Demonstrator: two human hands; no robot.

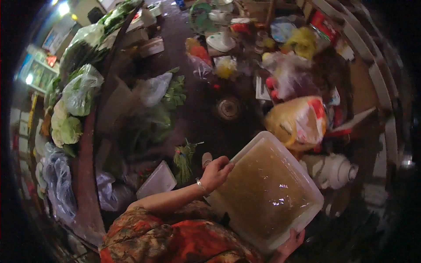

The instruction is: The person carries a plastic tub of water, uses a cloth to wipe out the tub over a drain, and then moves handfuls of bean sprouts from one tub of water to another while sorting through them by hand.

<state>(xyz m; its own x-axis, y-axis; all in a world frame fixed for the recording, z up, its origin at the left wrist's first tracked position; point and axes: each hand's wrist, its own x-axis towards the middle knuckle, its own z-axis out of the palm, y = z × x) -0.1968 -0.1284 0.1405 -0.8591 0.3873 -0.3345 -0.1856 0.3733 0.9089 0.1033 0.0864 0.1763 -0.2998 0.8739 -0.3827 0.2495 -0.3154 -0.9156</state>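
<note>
I hold a large white plastic tub [267,188] of cloudy brown liquid with a shiny surface, tilted in my view at the lower centre right. My left hand [217,171], with a metal band at the wrist, grips its upper left rim. My right hand [291,241] grips the rim at the bottom right corner, partly at the frame's lower part. Just past the tub lie a yellow bag [285,120] and a pale cylindrical container [333,171] on its side. A bunch of greens [184,160] lies on the floor left of my left hand.
Leafy vegetables and bags line a raised ledge [87,175] along the left. A white tray [155,182] sits below it. A fan [219,39] stands at the far end of the dark floor [195,114], near a round object [228,108]. Bagged goods [289,74] crowd the right side.
</note>
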